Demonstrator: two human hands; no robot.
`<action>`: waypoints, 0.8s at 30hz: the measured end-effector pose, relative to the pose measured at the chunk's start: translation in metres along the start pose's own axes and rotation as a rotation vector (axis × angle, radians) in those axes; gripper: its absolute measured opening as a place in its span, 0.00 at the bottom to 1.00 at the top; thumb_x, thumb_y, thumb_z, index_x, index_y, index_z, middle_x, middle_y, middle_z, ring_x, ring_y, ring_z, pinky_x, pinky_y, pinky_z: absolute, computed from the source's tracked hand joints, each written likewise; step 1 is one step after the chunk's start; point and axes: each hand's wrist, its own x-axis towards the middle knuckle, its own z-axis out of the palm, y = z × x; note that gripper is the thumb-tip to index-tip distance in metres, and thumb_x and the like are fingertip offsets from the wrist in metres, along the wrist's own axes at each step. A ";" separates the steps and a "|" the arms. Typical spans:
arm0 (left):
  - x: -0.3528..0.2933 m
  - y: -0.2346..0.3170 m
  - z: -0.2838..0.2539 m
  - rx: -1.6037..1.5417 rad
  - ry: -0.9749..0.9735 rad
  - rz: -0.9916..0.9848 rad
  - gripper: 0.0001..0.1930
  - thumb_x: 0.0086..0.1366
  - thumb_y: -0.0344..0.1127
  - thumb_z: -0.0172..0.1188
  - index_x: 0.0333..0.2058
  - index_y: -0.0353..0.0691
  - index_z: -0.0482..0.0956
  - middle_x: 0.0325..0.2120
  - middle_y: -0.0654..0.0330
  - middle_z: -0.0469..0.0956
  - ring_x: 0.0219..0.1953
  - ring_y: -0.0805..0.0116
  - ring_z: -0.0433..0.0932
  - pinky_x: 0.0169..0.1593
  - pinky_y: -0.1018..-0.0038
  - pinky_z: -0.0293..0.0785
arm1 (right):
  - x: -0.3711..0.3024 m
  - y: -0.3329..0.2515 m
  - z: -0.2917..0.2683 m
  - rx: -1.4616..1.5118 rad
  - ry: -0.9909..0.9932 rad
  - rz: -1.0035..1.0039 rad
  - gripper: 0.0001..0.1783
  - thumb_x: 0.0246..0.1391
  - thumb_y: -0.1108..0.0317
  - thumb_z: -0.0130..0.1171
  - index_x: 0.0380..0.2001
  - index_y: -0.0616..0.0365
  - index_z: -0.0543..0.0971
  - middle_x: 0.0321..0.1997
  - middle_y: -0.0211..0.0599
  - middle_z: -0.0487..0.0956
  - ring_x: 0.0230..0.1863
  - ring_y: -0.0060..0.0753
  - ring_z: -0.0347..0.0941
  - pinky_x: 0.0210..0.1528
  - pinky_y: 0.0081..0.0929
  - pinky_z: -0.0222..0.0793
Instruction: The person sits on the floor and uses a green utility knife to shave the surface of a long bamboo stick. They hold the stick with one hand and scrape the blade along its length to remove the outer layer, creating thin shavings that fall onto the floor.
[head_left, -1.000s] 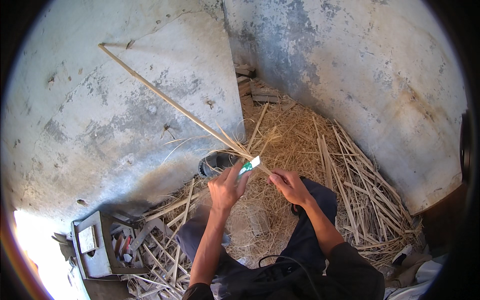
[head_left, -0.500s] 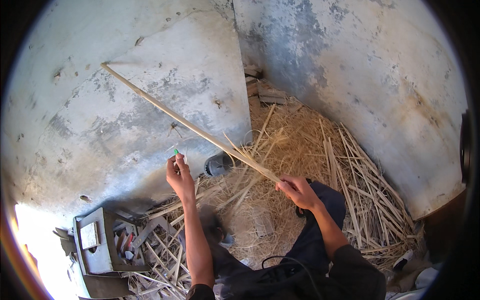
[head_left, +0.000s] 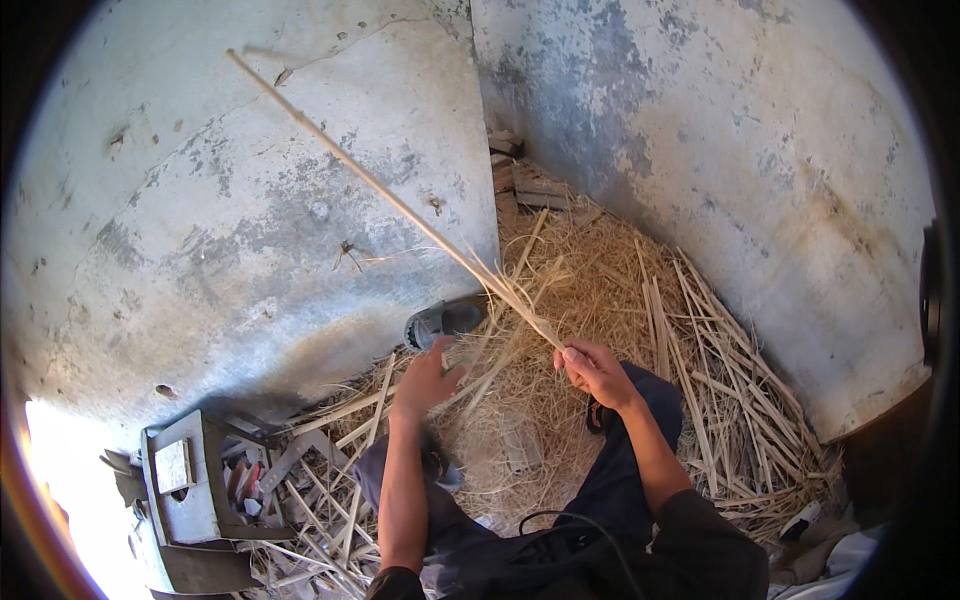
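Observation:
My right hand (head_left: 597,377) is closed round the near end of a long pale bamboo strip (head_left: 381,188). The strip slants up and to the left, with its far tip in front of the wall. Thin slivers stick out along its lower part. My left hand (head_left: 427,381) is slightly blurred and lies left of the strip's near end, apart from it. Its fingers are bent round a small green thing (head_left: 456,366), too smeared to name. A dark grey clog (head_left: 442,322) lies just beyond my left hand.
Shavings (head_left: 610,262) cover the floor between my legs and the corner. Loose split strips (head_left: 745,385) lie along the right wall (head_left: 740,180). At the lower left stands a wooden box (head_left: 195,480) with scraps beside it. The left wall (head_left: 250,220) rises close behind the strip.
My left hand has come down and to the right, towards the strip's near end, with the green thing. The strip's far tip has swung upward; my right hand has barely moved.

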 end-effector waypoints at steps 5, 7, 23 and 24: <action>0.001 0.057 -0.013 -0.456 0.087 0.139 0.19 0.69 0.41 0.69 0.51 0.33 0.81 0.26 0.52 0.85 0.26 0.69 0.83 0.36 0.69 0.76 | 0.001 0.000 -0.001 -0.024 0.080 -0.049 0.20 0.78 0.53 0.47 0.37 0.56 0.77 0.17 0.18 0.58 0.17 0.11 0.47 0.20 0.20 0.46; 0.000 0.064 -0.013 -0.427 0.169 0.203 0.15 0.68 0.36 0.69 0.48 0.32 0.82 0.28 0.53 0.86 0.27 0.71 0.82 0.36 0.71 0.76 | 0.002 0.003 -0.001 -0.069 0.090 -0.078 0.21 0.78 0.52 0.48 0.37 0.56 0.78 0.17 0.18 0.58 0.17 0.11 0.48 0.20 0.21 0.46; 0.002 0.090 0.020 -0.413 0.399 0.370 0.12 0.64 0.34 0.74 0.43 0.35 0.85 0.28 0.58 0.87 0.28 0.73 0.85 0.34 0.75 0.78 | -0.002 0.002 0.010 -0.312 0.144 -0.062 0.21 0.74 0.51 0.56 0.40 0.60 0.83 0.19 0.21 0.67 0.19 0.13 0.57 0.23 0.22 0.54; 0.002 0.091 0.019 -0.419 0.414 0.387 0.12 0.63 0.35 0.75 0.42 0.35 0.85 0.28 0.56 0.87 0.28 0.72 0.85 0.32 0.74 0.78 | -0.002 0.003 0.009 -0.321 0.145 -0.068 0.21 0.74 0.51 0.56 0.40 0.60 0.83 0.19 0.21 0.67 0.19 0.13 0.58 0.23 0.22 0.54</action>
